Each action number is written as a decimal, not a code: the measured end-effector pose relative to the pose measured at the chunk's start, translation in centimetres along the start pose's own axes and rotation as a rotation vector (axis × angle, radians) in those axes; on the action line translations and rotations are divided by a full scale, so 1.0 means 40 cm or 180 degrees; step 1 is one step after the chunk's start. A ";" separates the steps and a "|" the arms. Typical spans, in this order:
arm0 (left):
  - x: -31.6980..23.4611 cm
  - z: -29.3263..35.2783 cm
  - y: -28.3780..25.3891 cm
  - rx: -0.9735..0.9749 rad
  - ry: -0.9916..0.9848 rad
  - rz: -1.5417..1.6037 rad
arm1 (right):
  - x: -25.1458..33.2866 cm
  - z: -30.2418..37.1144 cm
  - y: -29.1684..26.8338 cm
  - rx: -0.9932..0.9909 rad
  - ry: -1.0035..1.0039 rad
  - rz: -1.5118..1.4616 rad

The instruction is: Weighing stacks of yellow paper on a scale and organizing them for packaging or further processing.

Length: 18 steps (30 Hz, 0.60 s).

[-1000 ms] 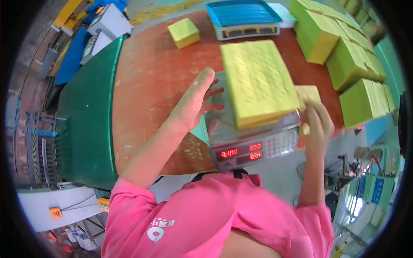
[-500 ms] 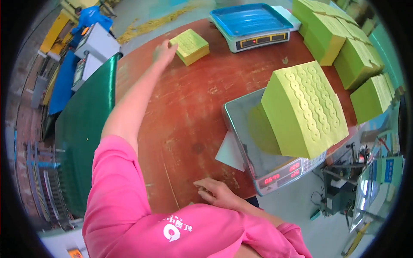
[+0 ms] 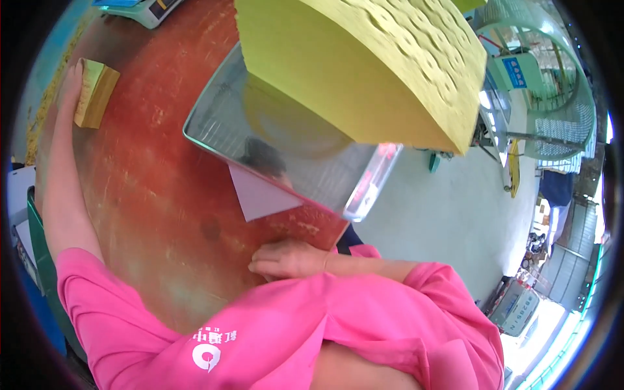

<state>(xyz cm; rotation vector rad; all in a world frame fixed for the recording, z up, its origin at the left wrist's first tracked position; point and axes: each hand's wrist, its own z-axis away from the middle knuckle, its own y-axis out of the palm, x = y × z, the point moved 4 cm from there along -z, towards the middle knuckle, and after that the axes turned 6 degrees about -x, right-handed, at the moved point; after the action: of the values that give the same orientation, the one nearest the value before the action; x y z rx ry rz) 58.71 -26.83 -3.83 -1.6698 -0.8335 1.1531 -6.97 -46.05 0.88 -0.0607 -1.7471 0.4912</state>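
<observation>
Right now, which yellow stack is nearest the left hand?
The small stack, on the table beside the left hand; the big one rests on the grey scale, farther right.

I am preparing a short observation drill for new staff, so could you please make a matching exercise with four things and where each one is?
Things
1. Left hand
2. Right hand
3. Large yellow stack
4. Pale sheet

Places
A. On top of the scale
B. Just in front of the pink shirt
C. Poking out at the scale's edge, over the reddish table
D. At the side of the small yellow stack

Pairs: 1-D, 2-B, 3-A, 4-C
</observation>
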 end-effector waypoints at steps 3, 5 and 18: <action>0.080 0.169 -0.117 0.0026 0.0747 0.0041 | 0.017 0.012 0.026 -0.0263 -0.0292 -0.0051; -0.017 0.320 -0.073 0.0257 0.0173 0.0249 | -0.009 0.016 0.012 -0.0356 -0.0252 0.0028; -0.490 1.346 -0.209 -0.0279 -0.0976 0.0706 | -0.016 0.113 -0.015 -0.0850 -0.0244 -0.0970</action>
<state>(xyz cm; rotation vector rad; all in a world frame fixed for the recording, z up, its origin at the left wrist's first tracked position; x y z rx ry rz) 1.17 -24.96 2.48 -1.7136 -0.9142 1.5744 -10.97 -48.12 -0.18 0.0360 -1.8484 0.0370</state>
